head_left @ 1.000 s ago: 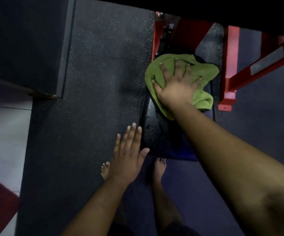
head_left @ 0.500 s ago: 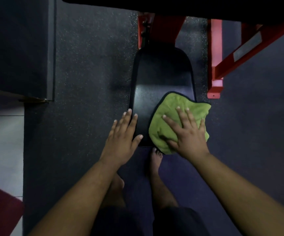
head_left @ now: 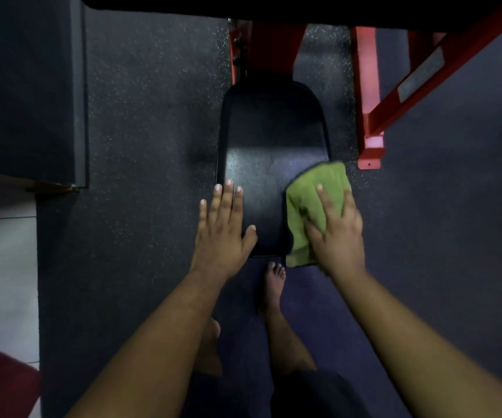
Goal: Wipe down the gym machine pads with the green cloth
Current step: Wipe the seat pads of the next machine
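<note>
Your right hand (head_left: 337, 233) presses the crumpled green microfibre cloth (head_left: 313, 203) flat-fingered against the near right edge of the black padded vinyl seat pad (head_left: 269, 140). Your left hand (head_left: 224, 224) rests with straight fingers on the pad's near left edge, holding nothing. The red steel machine frame (head_left: 370, 116) stands beyond, on the dark speckled rubber floor (head_left: 147, 116).

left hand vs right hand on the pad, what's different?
The left hand lies bare on the black pad at its near left edge; the right hand presses the green cloth at the near right edge. The left hand touches the pad directly; the cloth lies under the right hand. Both have fingers extended, pointing away from the person.
</note>
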